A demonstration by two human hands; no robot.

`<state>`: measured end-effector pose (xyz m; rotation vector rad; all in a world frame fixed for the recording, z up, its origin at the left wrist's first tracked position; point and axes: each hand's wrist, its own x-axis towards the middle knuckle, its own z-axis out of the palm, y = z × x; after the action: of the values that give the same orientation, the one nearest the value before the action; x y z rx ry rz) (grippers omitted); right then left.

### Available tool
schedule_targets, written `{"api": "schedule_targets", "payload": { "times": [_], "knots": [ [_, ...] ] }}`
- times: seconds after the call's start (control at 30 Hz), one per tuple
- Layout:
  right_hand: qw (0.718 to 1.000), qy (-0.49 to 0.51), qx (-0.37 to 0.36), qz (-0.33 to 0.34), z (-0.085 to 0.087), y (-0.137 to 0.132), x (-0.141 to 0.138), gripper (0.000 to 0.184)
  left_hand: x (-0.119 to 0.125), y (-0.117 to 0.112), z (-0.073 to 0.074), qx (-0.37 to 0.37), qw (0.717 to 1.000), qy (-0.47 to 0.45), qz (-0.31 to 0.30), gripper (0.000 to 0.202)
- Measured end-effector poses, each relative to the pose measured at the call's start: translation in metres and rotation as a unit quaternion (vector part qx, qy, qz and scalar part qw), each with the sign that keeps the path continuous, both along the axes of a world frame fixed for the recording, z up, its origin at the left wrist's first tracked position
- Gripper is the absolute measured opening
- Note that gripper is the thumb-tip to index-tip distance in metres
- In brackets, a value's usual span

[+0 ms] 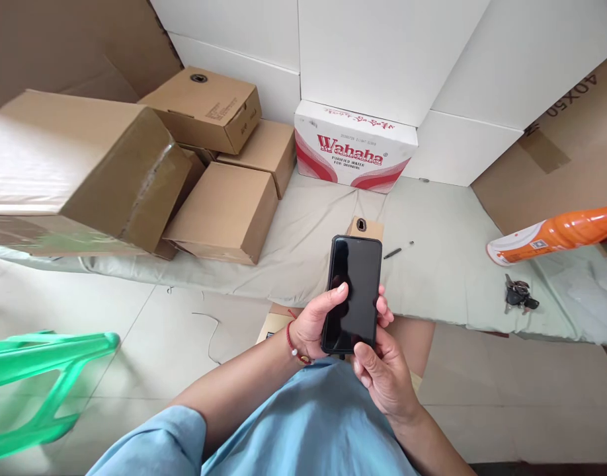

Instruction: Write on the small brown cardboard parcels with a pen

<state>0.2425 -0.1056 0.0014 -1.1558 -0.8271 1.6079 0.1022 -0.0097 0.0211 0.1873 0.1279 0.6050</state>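
Observation:
A black smartphone (357, 291) with a dark screen is held upright in front of my body. My left hand (316, 324) wraps round its left side, the thumb lying over the screen and fingertips showing past the right edge. At the lower right corner, my right hand (385, 373) grips the phone too, with its thumb by the bottom edge. A red string bracelet (292, 344) circles my left wrist. Partly hidden behind the phone's top is a small brown box (367, 228). Just right of it lies a black pen (393, 253).
Several cardboard boxes (224, 205) are stacked at the left on the cloth-covered surface (432, 284). A white and red Wahaha carton (356, 149) stands against the wall. Keys (519, 294) and an orange bottle (556, 235) lie at the right. A green plastic stool (50, 377) stands at lower left.

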Motion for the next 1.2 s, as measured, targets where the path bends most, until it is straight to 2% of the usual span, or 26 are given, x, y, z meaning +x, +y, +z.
{"api": "schedule_targets", "payload": {
  "times": [0.13,0.43,0.7,1.03,1.2],
  "knots": [
    [1.0,-0.009,0.005,0.006,0.002,0.001,0.001,0.041,0.001,0.001,-0.003,0.011,1.0,-0.025,-0.005,0.067],
    [0.999,0.031,-0.021,-0.032,0.005,0.005,-0.002,0.045,0.002,0.012,-0.003,0.06,0.998,0.028,-0.014,0.086],
    [0.999,0.02,-0.012,-0.045,0.01,0.008,0.0,0.046,0.004,0.016,0.002,0.058,0.998,-0.011,-0.016,0.089],
    [1.0,0.0,0.004,-0.015,0.002,0.005,0.001,0.043,-0.002,0.014,-0.007,0.055,0.998,-0.004,-0.011,0.088],
    [1.0,0.007,0.0,-0.014,0.005,0.006,0.0,0.045,-0.005,0.013,-0.003,0.075,0.997,0.025,-0.004,0.088]
  ]
}}
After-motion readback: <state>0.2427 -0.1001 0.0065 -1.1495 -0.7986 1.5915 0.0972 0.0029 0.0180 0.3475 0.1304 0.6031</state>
